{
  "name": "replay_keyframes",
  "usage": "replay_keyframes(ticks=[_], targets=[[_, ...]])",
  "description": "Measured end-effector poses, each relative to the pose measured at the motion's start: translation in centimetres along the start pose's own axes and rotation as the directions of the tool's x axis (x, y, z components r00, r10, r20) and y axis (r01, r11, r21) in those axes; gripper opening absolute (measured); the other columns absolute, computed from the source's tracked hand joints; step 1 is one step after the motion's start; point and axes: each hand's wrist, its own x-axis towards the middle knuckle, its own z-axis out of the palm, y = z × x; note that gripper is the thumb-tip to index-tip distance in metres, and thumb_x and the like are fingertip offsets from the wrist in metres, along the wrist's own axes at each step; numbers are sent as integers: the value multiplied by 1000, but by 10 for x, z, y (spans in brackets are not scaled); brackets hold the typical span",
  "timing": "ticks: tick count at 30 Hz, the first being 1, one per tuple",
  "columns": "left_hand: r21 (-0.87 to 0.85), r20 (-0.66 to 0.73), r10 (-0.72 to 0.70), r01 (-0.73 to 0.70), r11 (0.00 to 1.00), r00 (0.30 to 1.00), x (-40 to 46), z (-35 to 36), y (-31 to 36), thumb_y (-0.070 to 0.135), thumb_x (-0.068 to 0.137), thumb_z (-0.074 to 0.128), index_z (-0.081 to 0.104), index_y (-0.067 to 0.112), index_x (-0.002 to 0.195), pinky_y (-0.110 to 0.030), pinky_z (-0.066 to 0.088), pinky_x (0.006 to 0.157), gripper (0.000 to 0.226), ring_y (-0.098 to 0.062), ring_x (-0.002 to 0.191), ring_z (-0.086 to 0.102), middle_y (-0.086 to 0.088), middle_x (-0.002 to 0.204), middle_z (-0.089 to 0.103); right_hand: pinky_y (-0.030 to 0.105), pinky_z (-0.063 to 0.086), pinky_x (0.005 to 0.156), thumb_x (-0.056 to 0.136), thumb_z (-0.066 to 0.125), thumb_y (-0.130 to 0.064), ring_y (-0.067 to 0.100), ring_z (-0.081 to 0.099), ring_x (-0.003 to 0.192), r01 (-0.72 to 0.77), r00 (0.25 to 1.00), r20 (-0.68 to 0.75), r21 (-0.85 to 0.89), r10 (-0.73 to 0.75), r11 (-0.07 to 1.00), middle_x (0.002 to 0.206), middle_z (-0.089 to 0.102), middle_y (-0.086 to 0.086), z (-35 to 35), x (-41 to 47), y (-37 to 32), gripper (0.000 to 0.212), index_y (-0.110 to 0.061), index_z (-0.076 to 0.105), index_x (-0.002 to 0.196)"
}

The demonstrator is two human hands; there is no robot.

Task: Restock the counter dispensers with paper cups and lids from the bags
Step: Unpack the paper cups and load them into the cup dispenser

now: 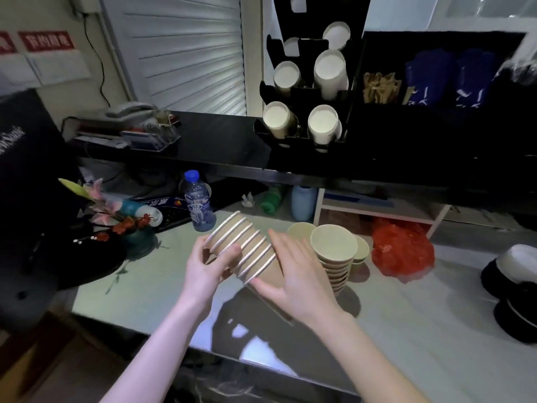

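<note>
A nested stack of brown paper cups point(244, 251) with white rims lies tilted between my hands above the counter. My left hand point(207, 266) grips its rim end, fingers curled round the cups. My right hand point(293, 274) holds the base end, thumb under and fingers along the side. Just right of them, another stack of cups point(335, 257) stands upright on the counter, with more cups point(300, 231) behind it. The black cup dispenser point(302, 132) stands on the raised shelf, with white cup bottoms point(322, 122) showing in several slots.
A water bottle point(199, 202), a flower vase point(128, 219) and a dark monitor lie to the left. A red plastic bag point(402, 248) sits right of the cups. Black and white lids point(514, 283) are stacked at the far right. The black shelf point(220, 167) overhangs the counter's back.
</note>
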Motion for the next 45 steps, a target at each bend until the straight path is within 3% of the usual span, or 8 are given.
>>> replay_keyframes(ticks=[8,11,15,20,29,36,41,45], targets=[[2,30,23,-23,1000,999,-13,3,3,25,68,80,62,9,102,-40,60,75,43,-26,82,68,-11,89,65,31,40,101,71,56,-77,11,38,130,-126,992,54,173,118,977,144,38,-12,9,5,-6,100,-33,15,150],[38,46,43,-45,998,998,-18,0,3,32,63,84,65,17,100,-38,58,76,43,-23,85,67,-6,88,70,32,45,95,70,60,-72,12,47,123,-165,986,18,208,165,964,136,46,-13,14,6,-14,91,-34,26,145],[-88,-162,37,-52,995,986,-8,-21,19,25,79,77,62,31,98,-41,55,86,25,-20,99,65,-1,104,66,32,44,95,66,68,-69,12,50,118,-221,975,32,302,222,927,132,50,-12,21,0,-9,88,-33,37,139],[398,-358,298,-144,906,885,12,-63,15,31,73,84,57,33,102,-39,48,93,40,-21,107,55,-2,115,56,27,42,97,64,72,-66,5,47,118,-273,952,34,542,304,795,131,49,-17,23,-10,5,83,-41,37,135],[652,47,121,-122,748,992,-1,-17,-92,27,67,86,63,27,112,-32,48,93,51,-16,116,51,11,118,45,19,39,101,77,75,-43,-4,47,121,-310,925,81,728,372,612,135,51,-17,11,-7,22,77,-32,35,142],[679,211,56,-188,709,976,5,-8,-69,45,73,81,37,42,142,-38,26,116,82,-11,146,17,12,159,13,3,39,86,80,73,-39,-19,47,110,-273,942,86,759,323,592,122,51,-33,-5,-3,17,61,-45,39,130],[442,139,271,-305,844,952,2,-3,-7,54,82,62,48,40,134,-36,40,108,55,-4,130,45,11,140,49,4,40,85,76,68,-50,-16,48,112,-224,946,39,793,320,567,124,53,-28,-13,17,13,68,-39,39,136],[298,427,177,-323,898,887,9,9,45,45,74,75,30,50,143,-30,50,95,82,-7,121,56,10,134,55,6,42,86,70,65,-57,-12,51,112,-187,956,15,800,293,570,126,56,-20,-23,44,6,75,-34,40,138]])
